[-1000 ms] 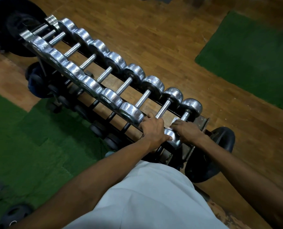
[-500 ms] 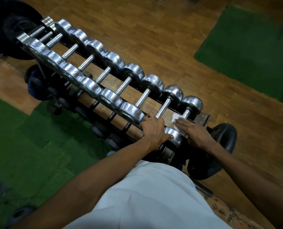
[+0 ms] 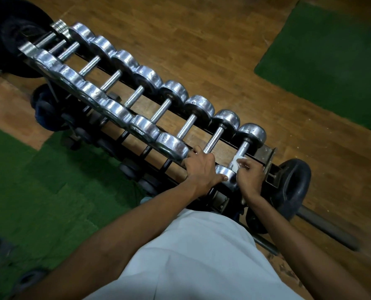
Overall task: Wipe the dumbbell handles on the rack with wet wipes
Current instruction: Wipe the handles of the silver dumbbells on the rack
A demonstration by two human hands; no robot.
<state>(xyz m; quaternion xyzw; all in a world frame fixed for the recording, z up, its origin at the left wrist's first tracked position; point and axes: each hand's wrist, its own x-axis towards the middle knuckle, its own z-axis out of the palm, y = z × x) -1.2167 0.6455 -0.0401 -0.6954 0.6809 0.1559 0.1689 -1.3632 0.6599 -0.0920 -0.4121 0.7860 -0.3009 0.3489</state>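
Note:
A black rack (image 3: 269,156) runs diagonally from upper left to lower right and carries several chrome dumbbells. My right hand (image 3: 250,176) holds a white wet wipe (image 3: 236,162) against the near part of the handle (image 3: 244,149) of the last dumbbell at the right end. My left hand (image 3: 201,169) rests on the near head of the second-last dumbbell, its thumb lying across the last dumbbell's near head (image 3: 227,176). The handle (image 3: 214,137) of the second-last dumbbell shows bare above my left fingers.
Black weight plates lean at the rack's right end (image 3: 292,187) and far left end (image 3: 13,40). A dark bar (image 3: 327,228) lies on the wooden floor at the right. Green mats (image 3: 28,180) cover the floor at left and at upper right (image 3: 331,57).
My right hand has slid along the last dumbbell's handle, out toward the far head and back toward the near head, with the wipe. My left hand has stayed in place.

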